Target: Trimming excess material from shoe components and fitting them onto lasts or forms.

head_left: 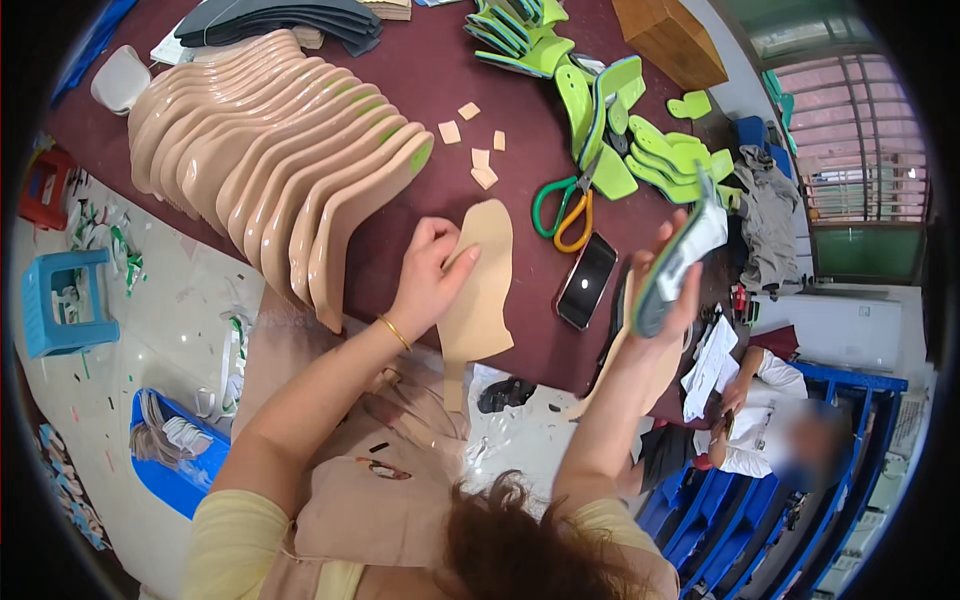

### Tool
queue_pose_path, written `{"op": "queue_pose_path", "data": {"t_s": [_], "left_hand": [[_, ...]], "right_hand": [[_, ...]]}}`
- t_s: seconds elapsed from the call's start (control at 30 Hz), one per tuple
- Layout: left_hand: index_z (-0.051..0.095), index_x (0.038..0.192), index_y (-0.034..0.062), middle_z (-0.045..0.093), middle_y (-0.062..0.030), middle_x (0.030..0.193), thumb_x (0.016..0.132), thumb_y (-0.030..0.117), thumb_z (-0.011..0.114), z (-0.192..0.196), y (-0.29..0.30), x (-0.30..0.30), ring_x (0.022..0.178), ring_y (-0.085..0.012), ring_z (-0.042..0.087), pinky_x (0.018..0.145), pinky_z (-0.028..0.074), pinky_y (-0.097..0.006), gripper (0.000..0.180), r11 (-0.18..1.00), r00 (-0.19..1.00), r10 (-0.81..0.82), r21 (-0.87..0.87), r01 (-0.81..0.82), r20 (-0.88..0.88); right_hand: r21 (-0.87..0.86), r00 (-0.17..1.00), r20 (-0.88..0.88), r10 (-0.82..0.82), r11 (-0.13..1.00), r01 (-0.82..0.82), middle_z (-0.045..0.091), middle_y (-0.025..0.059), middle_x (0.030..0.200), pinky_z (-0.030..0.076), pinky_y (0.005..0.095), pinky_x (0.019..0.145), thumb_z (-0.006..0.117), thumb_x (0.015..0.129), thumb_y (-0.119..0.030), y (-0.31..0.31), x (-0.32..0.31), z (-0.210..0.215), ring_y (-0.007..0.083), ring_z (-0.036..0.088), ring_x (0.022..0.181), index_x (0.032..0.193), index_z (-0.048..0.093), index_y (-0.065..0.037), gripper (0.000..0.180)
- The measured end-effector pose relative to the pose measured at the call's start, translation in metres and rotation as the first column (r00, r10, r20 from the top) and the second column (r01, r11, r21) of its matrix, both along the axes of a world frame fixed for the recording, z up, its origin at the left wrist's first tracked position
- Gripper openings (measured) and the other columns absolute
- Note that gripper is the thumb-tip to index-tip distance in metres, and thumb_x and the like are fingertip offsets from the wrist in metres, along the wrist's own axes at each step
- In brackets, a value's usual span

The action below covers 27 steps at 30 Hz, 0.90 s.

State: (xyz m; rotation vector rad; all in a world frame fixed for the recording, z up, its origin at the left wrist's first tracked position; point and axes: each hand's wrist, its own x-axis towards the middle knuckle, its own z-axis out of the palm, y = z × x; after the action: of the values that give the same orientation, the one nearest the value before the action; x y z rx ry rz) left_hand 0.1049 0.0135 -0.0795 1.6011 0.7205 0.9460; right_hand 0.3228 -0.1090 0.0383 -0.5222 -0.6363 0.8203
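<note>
One beige sheet [484, 300], probably light, bendy and best edge-held, is pinched by the left hand [427, 280]; rightward, the right hand [682, 312] grips a curved pad [652, 309].

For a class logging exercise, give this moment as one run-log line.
left hand: holds tan piece | right hand: holds green-edged piece | table: scissors, phone, tan stack

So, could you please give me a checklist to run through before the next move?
1. Left hand gripping the long, curved-edged beige sheet: ok.
2. Right hand holding the curved grey-and-white piece: ok.
3. Metal scissors with green and orange handles apart from both hands: ok.
4. Small beige squares off the maroon tabletop: not ok, several lie there.
5. Underside of the beige sheet: cannot tell, hidden.
</note>
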Motion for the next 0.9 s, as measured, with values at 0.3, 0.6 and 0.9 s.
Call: {"op": "queue_pose_path", "data": {"t_s": [0.3, 0.6, 0.9], "left_hand": [[0.057, 0.11, -0.0009, 0.059, -0.0111, 0.112, 0.089, 0.013, 0.052, 0.01, 0.006, -0.027, 0.097, -0.0196, 0.061, 0.085, 0.047, -0.032, 0.026, 0.438, 0.851, -0.015, -0.762, 0.477, 0.525], [0.038, 0.132, 0.0077, 0.05, -0.0035, 0.125, 0.096, 0.018, 0.04, 0.067, -0.032, -0.06, 0.116, -0.0156, 0.049, 0.098, 0.039, -0.032, 0.037, 0.235, 0.657, -0.028, -0.634, 0.736, 0.753], [0.034, 0.136, 0.0074, 0.047, -0.006, 0.131, 0.099, 0.039, 0.029, 0.077, -0.044, -0.066, 0.12, -0.0194, 0.047, 0.1, 0.038, -0.036, 0.049, 0.252, 0.576, -0.12, -0.537, 0.805, 0.808]], "right_hand": [[-0.048, 0.981, -0.194, 0.013, 0.999, -0.023, 0.058, 0.0085, 0.102, 0.036, 0.0412, 0.092, 0.055, 0.086, -0.048, -0.079, -0.115, -0.04, 0.0249, 0.051, 0.099, 0.117, 0.05, -0.003, 0.055], [-0.485, 0.971, 0.157, -0.179, 0.842, 0.234, 0.059, 0.0111, 0.114, 0.042, 0.0328, 0.093, 0.066, 0.082, -0.013, -0.076, -0.183, -0.032, 0.0188, 0.057, 0.103, 0.121, 0.047, 0.003, 0.046], [-0.536, 0.935, 0.298, -0.194, 0.776, 0.332, 0.061, 0.0056, 0.1, 0.044, 0.0247, 0.082, 0.066, 0.085, -0.014, -0.044, -0.204, -0.013, 0.0087, 0.056, 0.09, 0.105, 0.051, -0.001, 0.028]]}}
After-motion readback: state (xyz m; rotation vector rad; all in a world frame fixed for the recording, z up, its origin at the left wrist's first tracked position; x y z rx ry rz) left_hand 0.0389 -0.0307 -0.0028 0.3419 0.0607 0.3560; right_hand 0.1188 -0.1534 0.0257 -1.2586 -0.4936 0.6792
